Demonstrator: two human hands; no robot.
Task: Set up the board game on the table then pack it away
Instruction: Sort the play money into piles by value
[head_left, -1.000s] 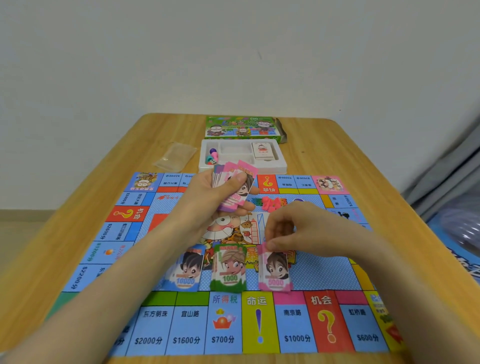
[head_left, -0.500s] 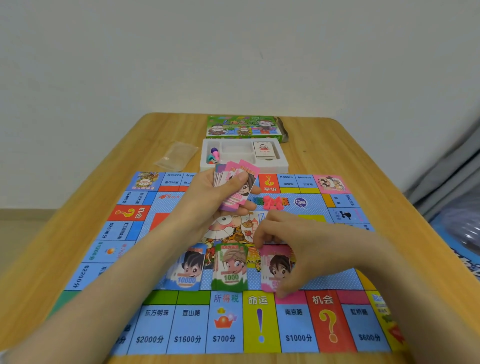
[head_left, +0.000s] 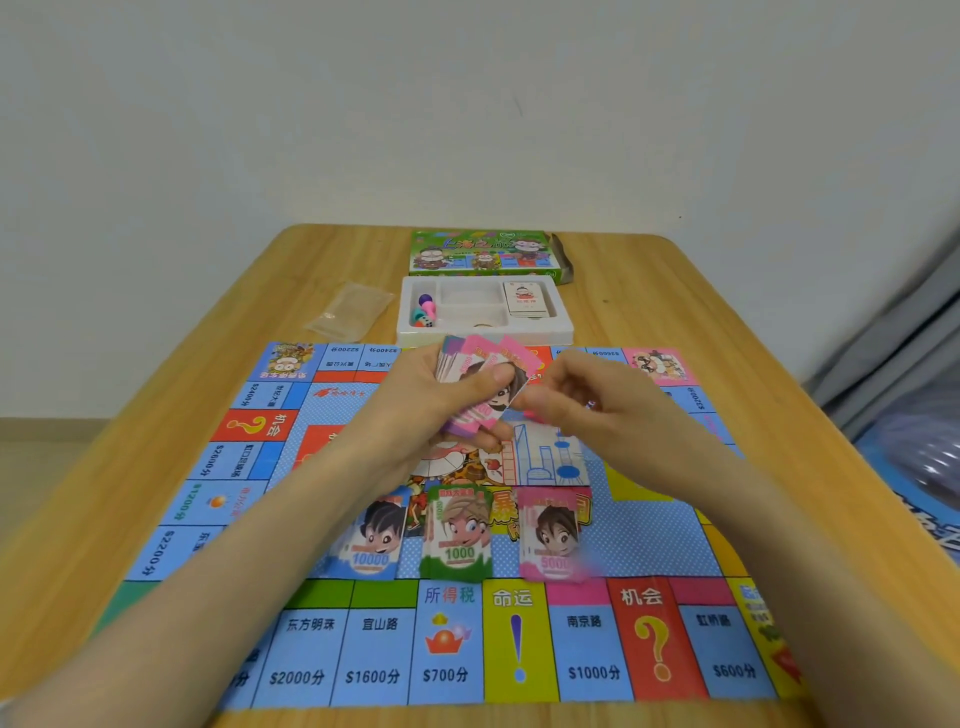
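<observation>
1. Your left hand (head_left: 426, 402) is raised over the middle of the game board (head_left: 654, 525); its fingers and thumb are curled round a fanned stack of play money (head_left: 480, 382); pink notes lie on top, and the thumb presses across the face of the front note.
2. Your right hand (head_left: 592, 413) is just beside the left hand, with its fingers curled; the fingertips (head_left: 530, 400) meet the right edge of the front note; blur hides whether they pinch the note or only touch it, so you cannot tell.
3. Three sorted piles lie side by side on the board, nearer to you than your hands; the blue 10000 pile (head_left: 371, 540) is on the left, the green 1000 pile (head_left: 460, 535) in the middle, and the pink 5000 pile (head_left: 553, 535) on the right.
4. The white tray (head_left: 563, 325) sits at the board's far edge; coloured pawns (head_left: 425, 309) are in its left compartment; a deck of cards (head_left: 525, 299) is in its right compartment.
5. The green game box (head_left: 480, 254) lies just behind the tray; a clear plastic bag (head_left: 350, 309) lies to the tray's left; all of it rests on the wooden table (head_left: 675, 291).
</observation>
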